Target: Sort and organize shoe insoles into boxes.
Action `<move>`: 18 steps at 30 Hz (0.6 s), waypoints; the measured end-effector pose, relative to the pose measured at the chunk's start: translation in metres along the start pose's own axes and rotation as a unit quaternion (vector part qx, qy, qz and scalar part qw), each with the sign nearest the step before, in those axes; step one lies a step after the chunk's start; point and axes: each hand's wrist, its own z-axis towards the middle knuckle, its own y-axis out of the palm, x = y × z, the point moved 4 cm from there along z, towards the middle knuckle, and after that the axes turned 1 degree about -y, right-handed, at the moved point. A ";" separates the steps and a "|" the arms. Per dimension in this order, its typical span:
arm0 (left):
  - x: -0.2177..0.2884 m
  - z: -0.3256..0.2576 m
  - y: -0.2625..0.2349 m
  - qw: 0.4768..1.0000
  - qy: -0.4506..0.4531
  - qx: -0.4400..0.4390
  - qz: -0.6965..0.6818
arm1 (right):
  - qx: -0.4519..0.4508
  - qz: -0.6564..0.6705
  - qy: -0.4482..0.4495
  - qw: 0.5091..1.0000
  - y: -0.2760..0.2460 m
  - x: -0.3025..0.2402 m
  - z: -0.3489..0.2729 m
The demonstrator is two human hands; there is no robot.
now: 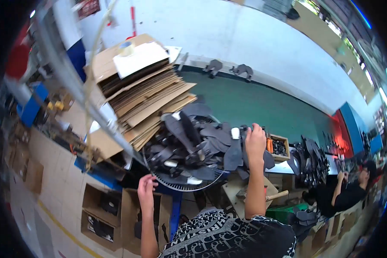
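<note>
A heap of dark grey shoe soles [215,142], a few with white patches, fills a round wire basket [176,188] in front of me. My right hand [256,141] is raised at the heap's right side, next to a grey sole [233,155] with a white end. Its fingers are loosely bent and apart, and I see nothing in them. Just outside the basket's near left rim is my left hand [147,188], fingers partly bent and spread, with nothing visible in it.
Stacked flat cardboard [152,103] with a tape roll [126,48] on top stands left of the basket. A wooden box [279,147] of small dark parts and orange-handled tools [269,145] lie right. Cardboard boxes [124,215] stand below left. A co-worker [344,193] sits far right.
</note>
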 end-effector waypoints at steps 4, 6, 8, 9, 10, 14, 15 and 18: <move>0.068 0.052 0.125 0.990 0.052 -0.128 -0.022 | -0.132 0.114 0.190 0.966 0.033 0.119 -0.024; 0.078 0.062 0.193 0.973 0.065 -0.218 0.037 | -0.079 0.034 0.154 0.984 0.039 0.154 -0.045; 0.079 0.066 0.251 0.931 0.142 -0.284 0.181 | -0.148 0.015 0.181 0.972 0.053 0.177 -0.065; 0.074 0.068 0.275 0.908 0.155 -0.292 0.258 | -0.236 0.017 0.172 0.956 0.065 0.182 -0.079; 0.064 0.069 0.298 0.877 0.169 -0.301 0.334 | -0.321 0.018 0.164 0.933 0.072 0.182 -0.092; 0.019 0.062 0.358 0.812 0.205 -0.331 0.435 | -0.282 -0.035 0.145 0.948 0.081 0.170 -0.101; 0.010 0.058 0.367 0.806 0.199 -0.343 0.439 | -0.279 -0.007 0.157 0.947 0.080 0.176 -0.098; 0.002 0.040 0.392 0.763 0.318 -0.307 0.472 | -0.249 0.076 0.178 0.949 0.082 0.197 -0.094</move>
